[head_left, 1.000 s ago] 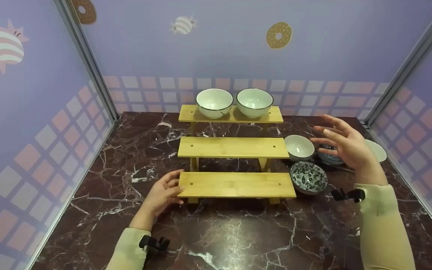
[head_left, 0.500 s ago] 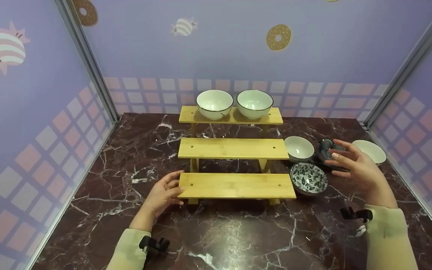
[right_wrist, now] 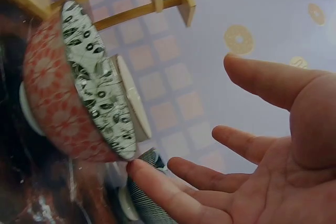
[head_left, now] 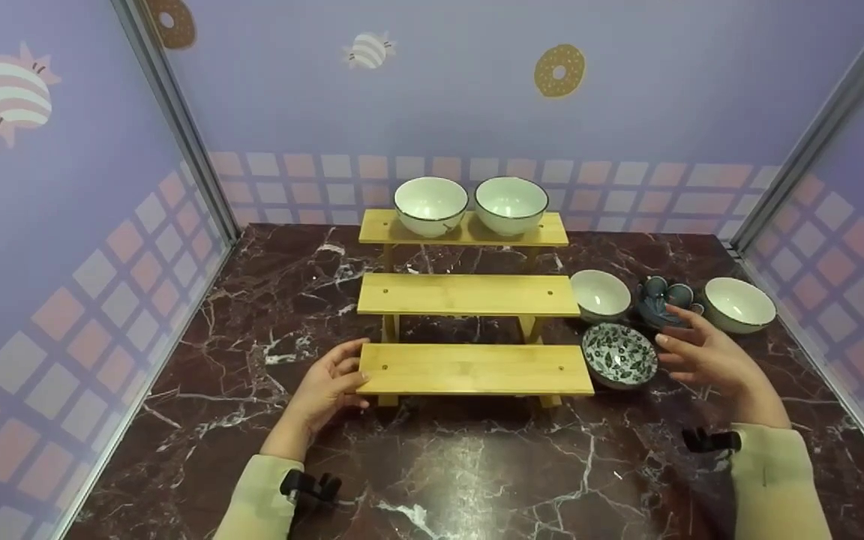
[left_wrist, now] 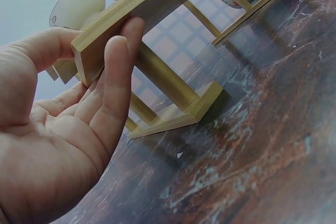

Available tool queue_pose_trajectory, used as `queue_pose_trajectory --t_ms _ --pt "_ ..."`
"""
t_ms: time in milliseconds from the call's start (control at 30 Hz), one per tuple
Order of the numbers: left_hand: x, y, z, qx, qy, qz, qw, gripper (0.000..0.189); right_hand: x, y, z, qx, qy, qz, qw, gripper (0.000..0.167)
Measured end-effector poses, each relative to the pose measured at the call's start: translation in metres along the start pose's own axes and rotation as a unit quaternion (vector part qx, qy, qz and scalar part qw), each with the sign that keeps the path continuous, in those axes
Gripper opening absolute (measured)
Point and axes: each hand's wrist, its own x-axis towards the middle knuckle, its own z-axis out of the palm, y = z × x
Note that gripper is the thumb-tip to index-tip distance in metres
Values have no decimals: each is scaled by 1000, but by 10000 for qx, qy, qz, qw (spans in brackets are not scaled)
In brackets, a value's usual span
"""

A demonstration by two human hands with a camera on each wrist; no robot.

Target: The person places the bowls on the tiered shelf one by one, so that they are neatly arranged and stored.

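A three-step bamboo stand (head_left: 469,369) stands mid-table. My left hand (head_left: 327,386) grips the left end of its lowest board, thumb on top and fingers beneath, as the left wrist view shows. To the right, my right hand (head_left: 717,364) is held with fingers spread and relaxed, holding nothing. Its fingertips are right at the rim of a floral bowl (head_left: 619,355), white and green inside with a red-flowered outside (right_wrist: 58,93). Behind that hand sits a dark blue bowl (head_left: 657,311) with a rounded pattern inside, partly covered by the fingers.
Two white bowls, a left one (head_left: 430,206) and a right one (head_left: 511,206), stand on the top board. Another white bowl (head_left: 601,295) sits against the stand's right side, and one more white bowl (head_left: 739,304) lies farther right. Patterned walls (head_left: 462,97) enclose the marble-look table (head_left: 462,465).
My right hand has come down and nearer, from over the dark blue bowl to beside the floral bowl, uncovering more of the bowls behind. The left hand keeps its grip on the stand.
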Motion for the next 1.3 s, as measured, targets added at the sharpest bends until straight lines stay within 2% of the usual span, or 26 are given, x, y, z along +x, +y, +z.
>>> queue_pose_trajectory --t_ms 133,333,533,733,967,1100,1300 --pt "1 0 0 -5 16 39 10000 74 5 10 2 101 -90 130 9998 87" --pt "1 -1 0 -18 6 45 10000 73 12 28 7 600 -355 252 9972 89" --pt "0 -1 -1 -38 -32 42 10000 73 13 43 14 998 -366 260 9940 88" --pt "0 -1 -1 -30 -39 33 10000 74 17 59 18 1720 -872 -53 9812 81" --pt "0 -1 -1 -45 -30 32 10000 74 21 72 18 2019 -1350 -300 9696 81" --pt "0 -2 -2 -75 -44 38 10000 74 24 75 19 2156 -1389 -322 9660 83" --pt "0 -1 -2 -59 -30 55 10000 74 26 76 21 2111 -1166 -212 9703 85"
